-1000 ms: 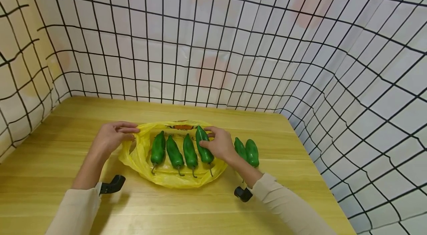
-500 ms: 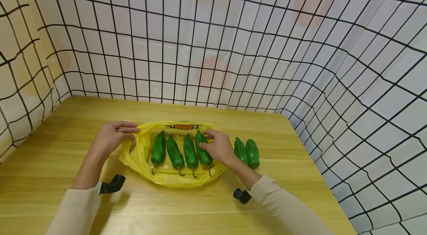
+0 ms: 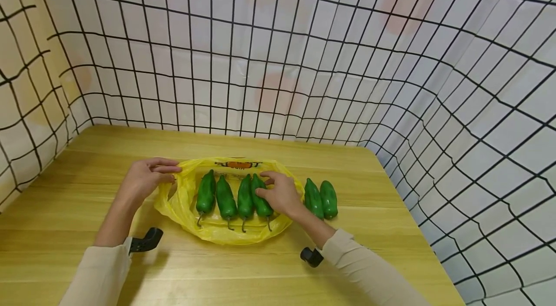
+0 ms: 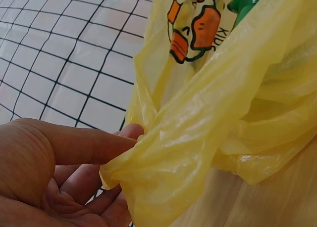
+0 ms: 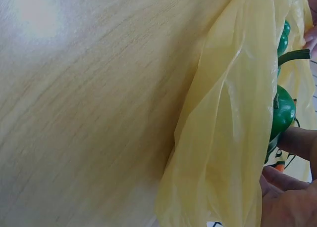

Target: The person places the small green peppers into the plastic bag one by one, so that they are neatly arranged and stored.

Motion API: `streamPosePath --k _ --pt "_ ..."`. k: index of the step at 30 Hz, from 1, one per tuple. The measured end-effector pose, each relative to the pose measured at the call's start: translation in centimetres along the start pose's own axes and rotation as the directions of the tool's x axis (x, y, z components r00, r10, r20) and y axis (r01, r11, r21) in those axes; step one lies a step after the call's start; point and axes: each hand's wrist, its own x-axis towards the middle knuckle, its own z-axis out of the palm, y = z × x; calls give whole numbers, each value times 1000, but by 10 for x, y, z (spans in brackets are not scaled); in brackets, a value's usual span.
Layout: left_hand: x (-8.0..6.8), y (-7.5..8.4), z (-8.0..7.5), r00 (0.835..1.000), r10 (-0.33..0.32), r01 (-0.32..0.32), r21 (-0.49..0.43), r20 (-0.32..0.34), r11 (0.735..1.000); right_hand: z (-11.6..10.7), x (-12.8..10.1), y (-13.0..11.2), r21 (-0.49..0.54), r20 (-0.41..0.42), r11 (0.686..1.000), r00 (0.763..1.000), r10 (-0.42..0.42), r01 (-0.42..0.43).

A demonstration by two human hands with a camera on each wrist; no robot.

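From overhead, the head camera is looking forward and down for us, at some remove, across the table (image 3: 217,277) to the grid wall (image 3: 247,55). At close range, we are peering past the left hand (image 4: 62,148) toward that same wall, and, tilted, along the yellow bag (image 5: 218,133) beside the right hand (image 5: 292,202). All three views are sharing the bag.

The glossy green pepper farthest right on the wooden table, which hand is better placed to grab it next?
The right hand, probably: it's nearer that pepper, but must release the green pepper it holds in the yellow plastic bag. The left hand pinches the bag's left side.
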Motion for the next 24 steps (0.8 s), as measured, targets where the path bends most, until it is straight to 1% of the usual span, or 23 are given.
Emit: streamPosePath --k 6,11,16,21,24 --pt "0 1 0 1000 -15 15 2 1 1000 3 2 -1 27 -3 1000 1000 6 -6" --pt "0 1 0 1000 -13 13 9 -4 1000 6 4 -3 38 -6 999 1000 -2 2" --pt "0 1 0 1000 -17 17 3 -4 1000 7 6 -4 41 -10 999 1000 16 -16" --pt "0 1 0 1000 -25 25 -5 2 1000 9 7 -4 35 -38 999 999 23 -21" --pt "-1 1 0 1000 -24 24 -2 1 1000 10 7 -2 29 -62 1000 998 8 -7"
